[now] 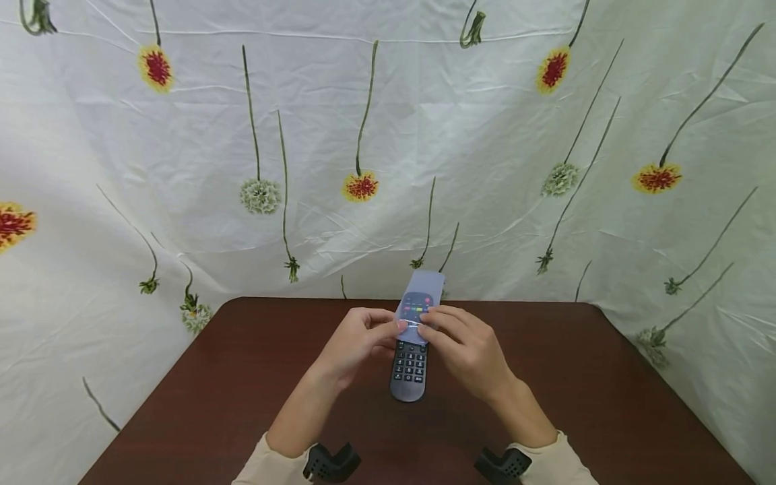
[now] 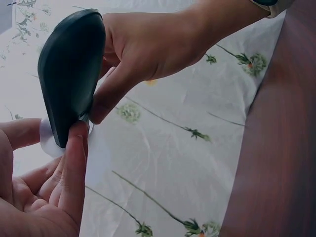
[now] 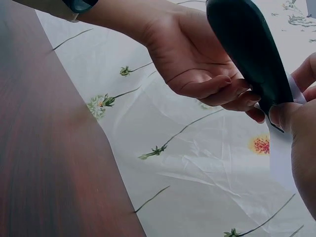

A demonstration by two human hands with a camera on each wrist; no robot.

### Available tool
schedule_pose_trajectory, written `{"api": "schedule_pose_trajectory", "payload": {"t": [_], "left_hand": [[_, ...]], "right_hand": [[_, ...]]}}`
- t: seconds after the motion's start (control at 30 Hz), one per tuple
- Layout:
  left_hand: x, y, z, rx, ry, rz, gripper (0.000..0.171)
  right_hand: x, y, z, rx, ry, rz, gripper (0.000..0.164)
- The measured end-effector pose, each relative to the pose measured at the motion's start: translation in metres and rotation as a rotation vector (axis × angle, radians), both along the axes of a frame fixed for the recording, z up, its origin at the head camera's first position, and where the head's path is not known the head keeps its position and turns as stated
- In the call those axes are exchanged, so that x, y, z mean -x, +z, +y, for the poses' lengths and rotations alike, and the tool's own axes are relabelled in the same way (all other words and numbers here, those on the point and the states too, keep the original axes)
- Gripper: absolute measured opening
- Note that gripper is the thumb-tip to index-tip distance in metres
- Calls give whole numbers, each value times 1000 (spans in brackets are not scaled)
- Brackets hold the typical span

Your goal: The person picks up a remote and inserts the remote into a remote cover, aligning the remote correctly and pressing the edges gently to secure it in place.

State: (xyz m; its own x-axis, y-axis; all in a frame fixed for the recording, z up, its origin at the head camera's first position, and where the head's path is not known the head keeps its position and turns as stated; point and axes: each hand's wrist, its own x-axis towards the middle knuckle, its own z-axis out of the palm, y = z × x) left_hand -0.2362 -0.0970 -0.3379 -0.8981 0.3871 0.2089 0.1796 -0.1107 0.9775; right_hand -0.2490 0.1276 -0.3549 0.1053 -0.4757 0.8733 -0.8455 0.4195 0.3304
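A dark remote control (image 1: 409, 372) is held above the table, its upper part inside a translucent plastic sleeve (image 1: 432, 281). The number keys at its lower end stick out of the sleeve; coloured buttons show through the film. My left hand (image 1: 356, 345) pinches the sleeve at its left edge near the mouth, thumb on top. On the opposite edge, my right hand (image 1: 473, 345) pinches the sleeve with thumb and fingers. Both wrist views show the smooth back of the remote control (image 2: 74, 69) (image 3: 252, 52), with the sleeve (image 2: 100, 160) (image 3: 280, 160) beyond the fingers.
A dark brown wooden table (image 1: 242, 404) lies beneath the hands. Behind and beside it hangs a white cloth (image 1: 315, 135) printed with flowers. Black devices (image 1: 332, 463) are strapped at both wrists, over light sleeves.
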Motion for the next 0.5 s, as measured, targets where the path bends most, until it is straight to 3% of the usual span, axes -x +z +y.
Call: {"api": "schedule_pose_trajectory", "payload": {"t": [0.5], "left_hand": [[1, -1, -3, -2, -10, 46, 28]], "right_hand": [[1, -2, 0, -1, -13, -23, 25]]}}
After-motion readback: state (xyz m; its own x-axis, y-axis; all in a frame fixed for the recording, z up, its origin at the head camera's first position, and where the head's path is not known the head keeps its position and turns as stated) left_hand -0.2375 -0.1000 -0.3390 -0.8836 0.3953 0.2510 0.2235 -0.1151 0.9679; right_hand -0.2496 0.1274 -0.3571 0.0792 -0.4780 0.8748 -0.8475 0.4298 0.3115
